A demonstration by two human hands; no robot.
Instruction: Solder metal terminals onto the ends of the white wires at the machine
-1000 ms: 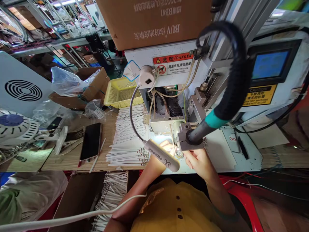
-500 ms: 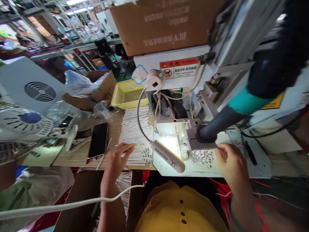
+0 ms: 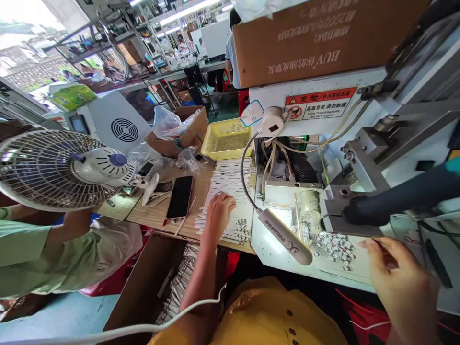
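Observation:
Over a spread layer of thin white wires is my left hand, its fingers curled together; whatever lies between the fingertips is hidden. Small pieces with red marks sit at the near ends of those wires. My right hand is closed, thumb against forefinger, just right of a heap of small white and red connectors. Anything in that pinch is too small to make out. Behind the heap stands the metal block of a machine. A lamp on a bent neck lights the white work plate between my hands.
A black phone, a yellow basket and a fan stand to the left. A thick dark tube slants across the right. Below the table edge, a carton holds bundled wires. Another person's arm shows behind the fan.
The view has swung left, so things sit farther right in the picture. My left hand has moved in over the wires. My right hand has drawn back a little from the machine's block.

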